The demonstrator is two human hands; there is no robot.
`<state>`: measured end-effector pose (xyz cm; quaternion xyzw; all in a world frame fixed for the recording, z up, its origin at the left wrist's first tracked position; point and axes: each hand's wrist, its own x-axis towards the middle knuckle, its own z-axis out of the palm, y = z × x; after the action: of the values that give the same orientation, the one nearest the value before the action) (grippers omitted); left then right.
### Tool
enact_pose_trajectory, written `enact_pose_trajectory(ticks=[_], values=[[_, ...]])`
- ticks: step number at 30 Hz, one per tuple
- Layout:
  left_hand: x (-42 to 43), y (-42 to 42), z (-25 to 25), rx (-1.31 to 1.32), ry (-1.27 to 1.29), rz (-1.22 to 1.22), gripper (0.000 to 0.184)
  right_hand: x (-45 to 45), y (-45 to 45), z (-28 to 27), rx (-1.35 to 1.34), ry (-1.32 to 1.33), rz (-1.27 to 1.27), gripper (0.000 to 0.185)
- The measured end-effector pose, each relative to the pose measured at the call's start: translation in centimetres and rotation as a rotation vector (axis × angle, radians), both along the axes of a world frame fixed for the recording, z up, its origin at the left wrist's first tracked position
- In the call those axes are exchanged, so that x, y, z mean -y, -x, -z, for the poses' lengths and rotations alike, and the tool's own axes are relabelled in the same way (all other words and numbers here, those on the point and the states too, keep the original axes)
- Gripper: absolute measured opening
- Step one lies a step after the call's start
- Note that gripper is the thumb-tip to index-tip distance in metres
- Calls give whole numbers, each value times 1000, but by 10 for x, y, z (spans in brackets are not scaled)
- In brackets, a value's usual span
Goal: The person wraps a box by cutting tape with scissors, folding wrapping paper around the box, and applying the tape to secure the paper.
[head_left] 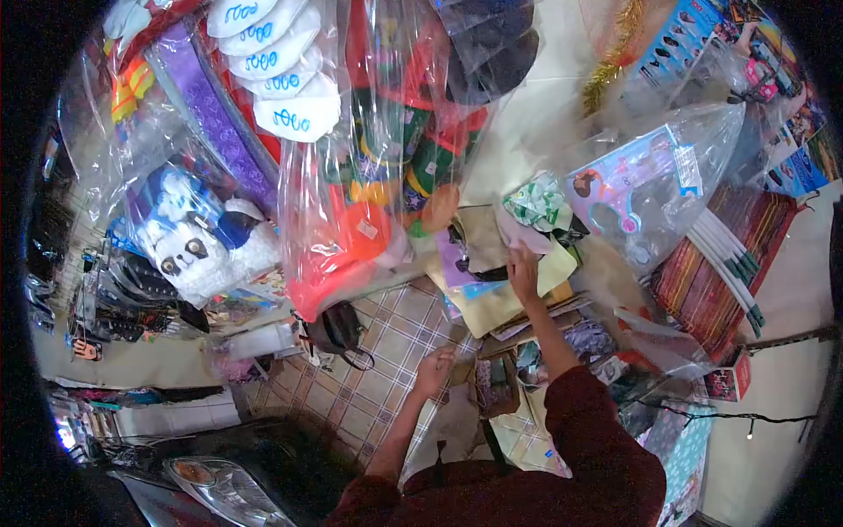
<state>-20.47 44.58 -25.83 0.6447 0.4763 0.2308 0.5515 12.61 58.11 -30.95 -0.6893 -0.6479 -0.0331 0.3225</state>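
Note:
My right hand (523,272) reaches over a stack of flat coloured paper bags. Its bent fingers are closed at the edge of a pale pink paper bag (527,235). Beside that lies a beige bag (481,241) with a dark strip along its lower edge. A yellow sheet (479,312) sticks out from under the stack. A green-and-white patterned bundle (538,202) rests just beyond my fingers. My left hand (434,372) hangs above the tiled floor, fingers loosely bent and apart, with nothing visible in it.
Plastic-wrapped goods hang ahead, including white pieces marked 2000 (299,116) and a panda plush (189,250). A dark backpack (334,334) stands on the tiled floor (386,321). Open cardboard boxes (498,386) are close to my body. A vehicle headlight (219,487) is at lower left.

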Motion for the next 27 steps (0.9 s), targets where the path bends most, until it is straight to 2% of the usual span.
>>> enact_pose_trajectory(ticks=[2,5,6,9,10,13,14,17,18,21,22,25,26,27], values=[[3,-2,30,109,85,-14,27,3,0,-38,-44,-124,18,46],[5,-11,14,77,-19,31,28,-5,9,-59,-20,10,-18,52],[7,-14,4,56,-21,34,27,-5,19,-51,59,-13,4,60],[9,-19,-11,-18,-33,23,25,-14,40,-26,201,172,35,70],[12,-19,-9,-51,-37,12,24,-23,43,6,146,131,25,79],[13,-10,-7,-54,27,11,27,-40,56,36,52,111,-3,84],[11,-7,-7,-37,62,16,30,-42,60,44,115,145,73,88],[5,3,-6,12,66,-21,22,-55,65,22,172,577,191,85],[3,8,-1,20,28,-28,22,-51,67,12,110,423,189,68],[-1,21,16,50,-37,-52,21,-55,52,19,-20,101,229,43],[-3,23,18,63,-32,-63,21,-44,53,-16,-115,-17,208,34],[-10,26,7,1,-46,-85,22,-19,56,-70,-196,4,336,41],[-16,27,0,-38,-61,-91,22,-8,57,-87,-315,-193,171,48],[-21,29,-13,-42,-161,-169,22,4,62,-99,-405,-195,181,48]])
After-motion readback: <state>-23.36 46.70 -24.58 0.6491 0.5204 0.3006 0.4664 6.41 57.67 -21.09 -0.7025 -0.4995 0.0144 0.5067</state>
